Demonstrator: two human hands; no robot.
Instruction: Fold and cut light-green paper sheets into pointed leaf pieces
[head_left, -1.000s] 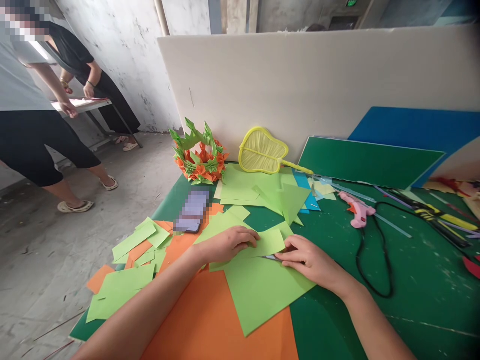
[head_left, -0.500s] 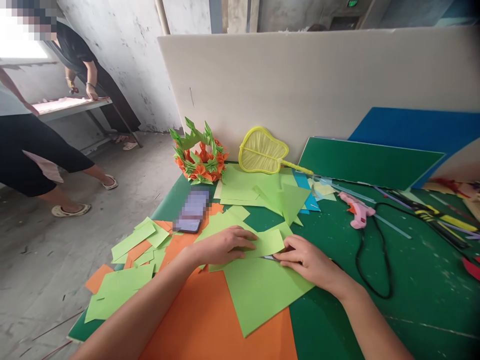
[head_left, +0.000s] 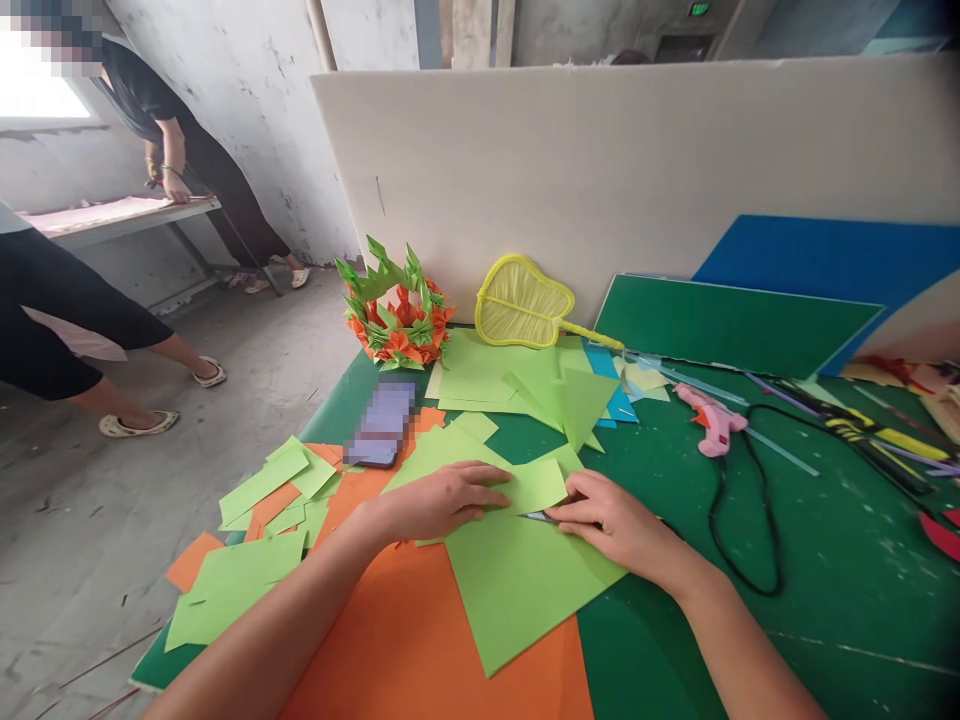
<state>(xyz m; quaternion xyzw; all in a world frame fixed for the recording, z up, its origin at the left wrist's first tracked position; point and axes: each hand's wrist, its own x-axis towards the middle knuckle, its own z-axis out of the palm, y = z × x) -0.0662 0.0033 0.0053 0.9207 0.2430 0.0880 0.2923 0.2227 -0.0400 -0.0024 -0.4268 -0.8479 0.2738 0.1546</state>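
Light-green paper piece (head_left: pixel 541 486) on green desk (head_left: pixel 656 470), between hands, long axis roughly left-right. Left hand (head_left: pixel 448 496) lies over its left end, fingers outstretched, slightly parted. Right hand (head_left: pixel 609 515), at right end, pinches mostly hidden metal tool (head_left: pixel 537 516) along near edge.

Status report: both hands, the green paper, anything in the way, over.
Left bare hand resting on layered light-green paper sheets. Right bare hand holding thin grey tool, mostly hidden. Pink plastic glue gun off right, clear of both hands.
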